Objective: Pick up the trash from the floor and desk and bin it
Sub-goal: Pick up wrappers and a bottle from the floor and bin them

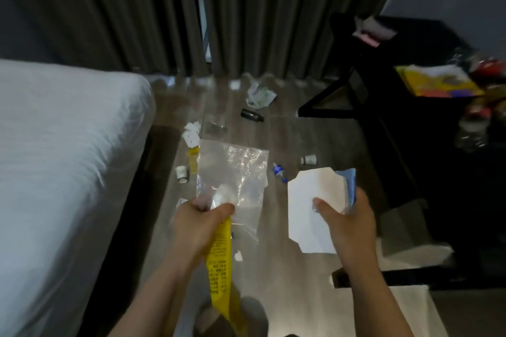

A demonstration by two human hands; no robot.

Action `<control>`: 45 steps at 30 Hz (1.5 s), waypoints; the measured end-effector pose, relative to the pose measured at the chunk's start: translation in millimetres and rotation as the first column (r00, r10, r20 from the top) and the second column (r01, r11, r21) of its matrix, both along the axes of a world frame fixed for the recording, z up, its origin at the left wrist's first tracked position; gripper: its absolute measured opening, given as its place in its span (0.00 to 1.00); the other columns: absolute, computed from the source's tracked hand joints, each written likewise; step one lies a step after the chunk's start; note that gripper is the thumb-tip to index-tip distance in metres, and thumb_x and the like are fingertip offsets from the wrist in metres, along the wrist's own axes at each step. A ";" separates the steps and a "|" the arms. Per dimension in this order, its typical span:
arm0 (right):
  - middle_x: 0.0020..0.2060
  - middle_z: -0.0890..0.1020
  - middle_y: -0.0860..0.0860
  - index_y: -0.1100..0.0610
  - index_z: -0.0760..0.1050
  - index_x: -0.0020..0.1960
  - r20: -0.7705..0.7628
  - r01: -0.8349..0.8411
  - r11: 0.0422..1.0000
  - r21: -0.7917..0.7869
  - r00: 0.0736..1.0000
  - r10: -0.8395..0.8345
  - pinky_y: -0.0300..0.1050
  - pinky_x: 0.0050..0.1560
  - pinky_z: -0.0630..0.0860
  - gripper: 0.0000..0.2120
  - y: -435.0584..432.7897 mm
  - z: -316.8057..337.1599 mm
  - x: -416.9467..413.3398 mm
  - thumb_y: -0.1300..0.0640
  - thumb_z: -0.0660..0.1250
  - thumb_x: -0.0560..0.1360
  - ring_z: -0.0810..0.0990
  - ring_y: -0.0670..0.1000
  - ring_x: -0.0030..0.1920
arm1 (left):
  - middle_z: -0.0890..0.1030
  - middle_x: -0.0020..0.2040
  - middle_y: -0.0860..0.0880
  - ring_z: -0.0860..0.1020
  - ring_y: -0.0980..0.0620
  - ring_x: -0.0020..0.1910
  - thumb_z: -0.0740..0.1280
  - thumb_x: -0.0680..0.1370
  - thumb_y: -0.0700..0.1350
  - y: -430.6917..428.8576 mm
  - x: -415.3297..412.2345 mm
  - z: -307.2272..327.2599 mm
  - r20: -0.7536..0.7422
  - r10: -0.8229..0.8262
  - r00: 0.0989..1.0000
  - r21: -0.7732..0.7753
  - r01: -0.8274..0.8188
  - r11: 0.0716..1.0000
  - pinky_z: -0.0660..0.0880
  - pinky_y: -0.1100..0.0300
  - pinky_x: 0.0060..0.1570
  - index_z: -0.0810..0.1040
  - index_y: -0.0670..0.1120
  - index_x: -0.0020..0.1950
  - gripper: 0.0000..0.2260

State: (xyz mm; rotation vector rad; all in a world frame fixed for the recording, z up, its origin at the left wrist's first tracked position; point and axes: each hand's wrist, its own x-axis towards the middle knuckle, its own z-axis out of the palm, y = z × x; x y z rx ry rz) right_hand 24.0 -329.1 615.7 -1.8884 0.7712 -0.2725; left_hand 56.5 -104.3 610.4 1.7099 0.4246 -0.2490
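Note:
My left hand (204, 223) grips a clear plastic bag (232, 169), a yellow printed wrapper (220, 262) that hangs down, and a small white wad. My right hand (346, 220) holds a white sheet of paper (315, 208) together with a blue packet (350, 182) behind it. On the wooden floor beyond lie two small white paper cups (308, 160) (181, 173), a small blue-capped bottle (279, 171), a dark bottle (252, 115), a crumpled white-green wrapper (260, 95), torn white paper scraps (191, 133), a clear wrapper (215, 126) and a white scrap (238, 256) near my feet.
A bed with white sheets (63, 159) fills the left. Grey curtains (246, 13) hang at the back. A black chair (356, 90) and a dark desk (427, 44) with colourful packets (438, 82) and plastic bottles (471, 131) stand at the right.

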 end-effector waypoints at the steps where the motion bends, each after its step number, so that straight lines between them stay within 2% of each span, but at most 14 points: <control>1: 0.55 0.74 0.46 0.50 0.65 0.67 0.021 -0.004 1.000 -0.015 1.000 0.004 0.43 0.50 0.77 0.31 -2.1 30.1 -1.0 0.51 0.75 0.69 0.76 0.47 0.51 | 0.72 0.19 0.50 0.72 0.57 0.17 0.74 0.68 0.38 -3.9 -2.8 30.3 0.019 0.010 1.000 0.000 -0.010 1.000 0.65 0.70 0.18 0.73 0.45 0.21 0.17; 3: 0.49 0.72 0.40 0.47 0.65 0.66 0.076 -0.009 0.999 -0.042 0.997 0.012 0.31 0.39 0.70 0.30 -7.6 87.6 -1.7 0.51 0.75 0.69 0.74 0.43 0.43 | 0.75 0.22 0.44 0.77 0.51 0.21 0.75 0.68 0.40 -12.5 -4.4 87.6 0.071 0.007 0.997 -0.006 -0.007 1.000 0.71 0.65 0.22 0.74 0.42 0.24 0.15; 5: 0.45 0.72 0.36 0.44 0.66 0.64 0.124 -0.017 0.998 -0.060 0.992 0.024 0.29 0.36 0.66 0.29 -13.7 135.2 -3.7 0.51 0.76 0.68 0.74 0.40 0.42 | 0.78 0.28 0.38 0.80 0.44 0.27 0.75 0.68 0.42 -22.4 -5.3 135.3 0.120 -0.028 0.992 -0.018 0.030 0.999 0.77 0.56 0.29 0.76 0.39 0.29 0.12; 9: 0.41 0.72 0.30 0.41 0.65 0.56 0.244 0.015 0.989 -0.148 0.969 0.022 0.27 0.28 0.67 0.24 -20.9 205.1 -17.6 0.52 0.76 0.68 0.76 0.33 0.41 | 0.75 0.21 0.52 0.73 0.57 0.21 0.74 0.69 0.42 -36.9 -4.9 205.6 0.289 -0.087 0.953 -0.020 0.097 0.995 0.68 0.68 0.23 0.77 0.48 0.24 0.14; 12: 0.41 0.74 0.33 0.43 0.68 0.56 0.340 0.083 0.987 -0.141 0.940 -0.030 0.26 0.28 0.70 0.23 -22.0 239.4 -41.2 0.54 0.75 0.68 0.72 0.25 0.42 | 0.74 0.20 0.54 0.71 0.60 0.20 0.74 0.69 0.44 -40.2 -11.5 235.9 0.367 -0.133 0.921 -0.014 0.148 0.989 0.66 0.69 0.22 0.78 0.52 0.24 0.14; 17: 0.44 0.73 0.34 0.42 0.66 0.62 0.414 0.253 0.961 -0.110 0.891 -0.187 0.35 0.37 0.67 0.27 2.3 279.5 -92.8 0.52 0.75 0.68 0.74 0.39 0.42 | 0.77 0.28 0.43 0.76 0.48 0.28 0.75 0.69 0.44 -32.1 -24.3 268.9 0.402 -0.259 0.878 -0.056 0.307 0.950 0.72 0.56 0.33 0.79 0.39 0.33 0.10; 19: 0.47 0.73 0.39 0.43 0.65 0.64 0.427 0.326 0.939 -0.108 0.868 -0.252 0.36 0.37 0.67 0.28 18.0 284.6 -115.5 0.52 0.74 0.69 0.72 0.39 0.43 | 0.79 0.30 0.40 0.77 0.47 0.29 0.75 0.69 0.44 -25.6 -31.0 274.1 0.427 -0.325 0.844 -0.037 0.376 0.926 0.72 0.56 0.34 0.81 0.40 0.35 0.09; 23: 0.52 0.72 0.43 0.47 0.64 0.68 0.408 0.450 0.890 -0.077 0.828 -0.384 0.43 0.46 0.70 0.30 48.8 285.6 -169.3 0.53 0.74 0.70 0.72 0.42 0.46 | 0.81 0.27 0.50 0.79 0.54 0.26 0.75 0.69 0.44 -17.2 -50.1 274.0 0.428 -0.468 0.773 -0.007 0.521 0.853 0.73 0.59 0.31 0.82 0.45 0.35 0.06; 25: 0.51 0.76 0.44 0.46 0.67 0.65 0.407 0.531 0.844 -0.076 0.789 -0.460 0.42 0.42 0.72 0.28 58.9 287.6 -202.5 0.54 0.75 0.69 0.75 0.43 0.46 | 0.79 0.25 0.54 0.77 0.59 0.24 0.76 0.68 0.44 -21.8 -63.9 272.7 0.421 -0.524 0.740 -0.011 0.582 0.813 0.72 0.62 0.29 0.81 0.45 0.34 0.07; 31: 0.42 0.79 0.37 0.41 0.71 0.55 0.446 0.785 0.608 -0.118 0.589 -0.674 0.35 0.34 0.69 0.23 76.7 303.1 -324.7 0.57 0.76 0.67 0.78 0.36 0.41 | 0.82 0.29 0.55 0.78 0.61 0.26 0.76 0.67 0.43 -65.9 -143.1 279.7 0.406 -0.730 0.550 -0.081 0.817 0.571 0.71 0.68 0.25 0.82 0.48 0.39 0.04; 33: 0.42 0.80 0.38 0.44 0.72 0.55 0.452 0.850 0.512 -0.125 0.508 -0.733 0.31 0.34 0.69 0.22 84.1 306.0 -372.2 0.58 0.76 0.66 0.78 0.34 0.39 | 0.83 0.32 0.51 0.80 0.56 0.29 0.76 0.66 0.44 -80.5 -182.5 281.5 0.398 -0.787 0.470 -0.086 0.874 0.479 0.74 0.63 0.28 0.83 0.49 0.39 0.04; 37: 0.45 0.80 0.39 0.48 0.73 0.59 0.464 0.938 0.322 -0.130 0.345 -0.816 0.37 0.42 0.72 0.24 102.8 312.7 -469.9 0.60 0.76 0.67 0.79 0.42 0.46 | 0.84 0.35 0.46 0.82 0.45 0.35 0.76 0.64 0.46 -105.7 -274.7 291.8 0.422 -0.867 0.264 -0.082 0.964 0.254 0.79 0.50 0.35 0.84 0.54 0.38 0.05; 40: 0.46 0.80 0.40 0.46 0.72 0.58 0.483 0.975 0.182 -0.124 0.220 -0.848 0.42 0.44 0.74 0.23 124.5 317.7 -548.5 0.59 0.76 0.67 0.79 0.43 0.47 | 0.84 0.36 0.44 0.83 0.42 0.38 0.73 0.62 0.51 -122.2 -356.8 298.7 0.451 -0.887 0.101 -0.032 0.995 0.098 0.80 0.46 0.38 0.83 0.47 0.37 0.10; 45: 0.44 0.80 0.38 0.43 0.73 0.53 0.492 0.988 -0.072 -0.140 0.007 -0.871 0.39 0.41 0.72 0.20 179.7 322.0 -698.5 0.58 0.75 0.67 0.78 0.38 0.45 | 0.84 0.33 0.52 0.82 0.57 0.31 0.77 0.65 0.45 -129.0 -519.4 294.7 0.470 -0.875 -0.117 -0.052 0.986 -0.159 0.74 0.65 0.28 0.84 0.45 0.40 0.07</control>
